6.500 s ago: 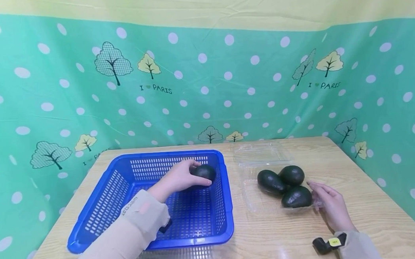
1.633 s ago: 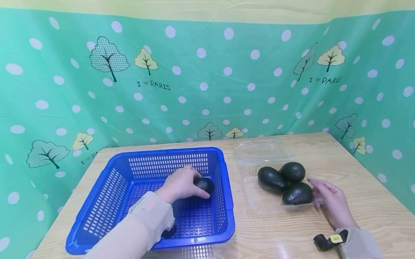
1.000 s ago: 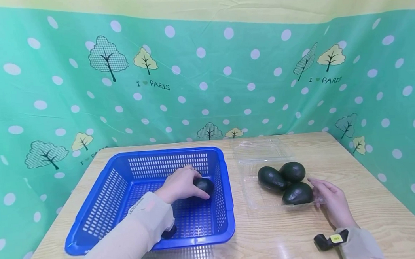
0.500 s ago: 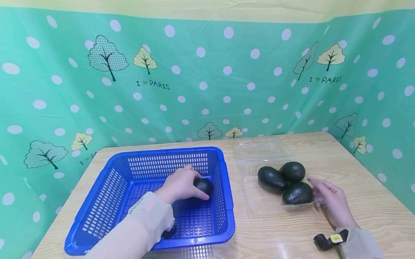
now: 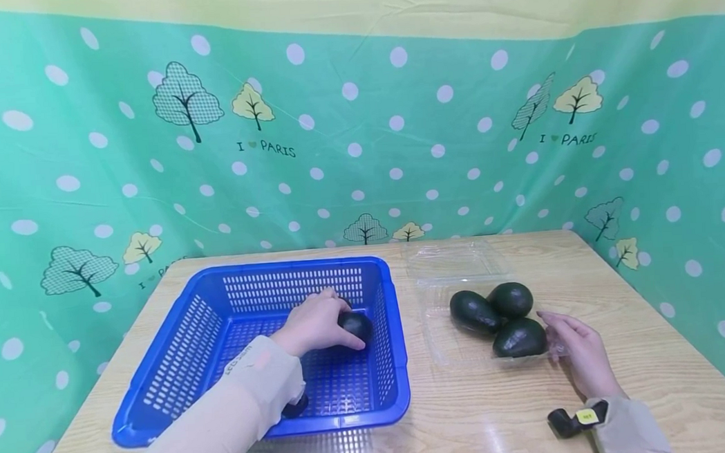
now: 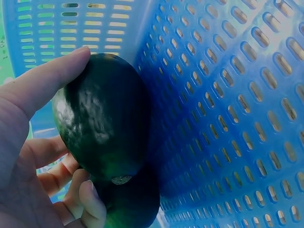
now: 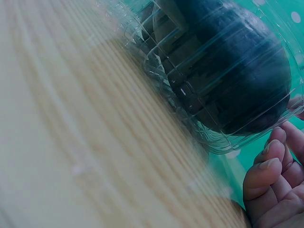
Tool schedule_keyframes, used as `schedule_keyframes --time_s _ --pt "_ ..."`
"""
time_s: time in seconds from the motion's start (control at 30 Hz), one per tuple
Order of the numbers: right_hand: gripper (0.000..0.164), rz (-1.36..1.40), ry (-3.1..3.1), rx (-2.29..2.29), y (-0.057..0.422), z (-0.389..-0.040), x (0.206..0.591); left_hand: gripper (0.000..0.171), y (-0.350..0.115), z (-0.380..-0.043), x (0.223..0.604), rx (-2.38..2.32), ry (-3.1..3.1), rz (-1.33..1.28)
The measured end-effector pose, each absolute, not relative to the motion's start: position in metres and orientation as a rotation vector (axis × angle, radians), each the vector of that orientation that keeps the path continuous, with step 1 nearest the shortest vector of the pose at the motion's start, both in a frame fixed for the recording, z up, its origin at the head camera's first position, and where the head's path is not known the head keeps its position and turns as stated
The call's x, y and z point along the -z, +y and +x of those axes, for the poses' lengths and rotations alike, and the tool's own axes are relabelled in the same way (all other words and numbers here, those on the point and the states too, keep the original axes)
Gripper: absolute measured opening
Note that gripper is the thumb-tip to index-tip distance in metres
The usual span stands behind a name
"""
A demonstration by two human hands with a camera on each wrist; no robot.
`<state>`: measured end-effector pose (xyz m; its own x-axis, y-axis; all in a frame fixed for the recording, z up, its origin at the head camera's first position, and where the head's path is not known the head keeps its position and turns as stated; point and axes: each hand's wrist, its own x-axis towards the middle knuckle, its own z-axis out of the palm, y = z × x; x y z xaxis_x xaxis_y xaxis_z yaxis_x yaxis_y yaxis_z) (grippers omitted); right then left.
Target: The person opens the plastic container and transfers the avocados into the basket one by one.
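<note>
Inside the blue plastic basket, my left hand grips a dark avocado near the right wall. The left wrist view shows the thumb over this avocado, with fingers curled at its side. Another dark avocado lies beneath it. To the right, three avocados sit together in a clear plastic clamshell container: one at left, one at back, one in front. My right hand pinches the container's right front rim, beside the front avocado.
The container's clear lid lies folded back behind it. Basket and container stand side by side on a wood-grain table. A green dotted curtain closes off the back and both sides.
Since the oldest frame, my left hand has lowered the avocado deeper into the basket. Over the last second, both hands have stayed nearly still. The right hand keeps its place at the container.
</note>
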<state>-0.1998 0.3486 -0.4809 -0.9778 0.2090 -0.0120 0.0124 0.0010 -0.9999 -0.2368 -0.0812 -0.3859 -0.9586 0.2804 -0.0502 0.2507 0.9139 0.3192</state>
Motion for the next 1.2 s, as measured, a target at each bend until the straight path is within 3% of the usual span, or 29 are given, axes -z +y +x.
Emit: schedule_keyframes --time_s 1.2 --pt "0.018 -0.205 -2.081 -2.165 0.3468 -0.1957 0.4784 0.07 -0.082 -0.2355 0.3856 -0.502 2.965 0.421"
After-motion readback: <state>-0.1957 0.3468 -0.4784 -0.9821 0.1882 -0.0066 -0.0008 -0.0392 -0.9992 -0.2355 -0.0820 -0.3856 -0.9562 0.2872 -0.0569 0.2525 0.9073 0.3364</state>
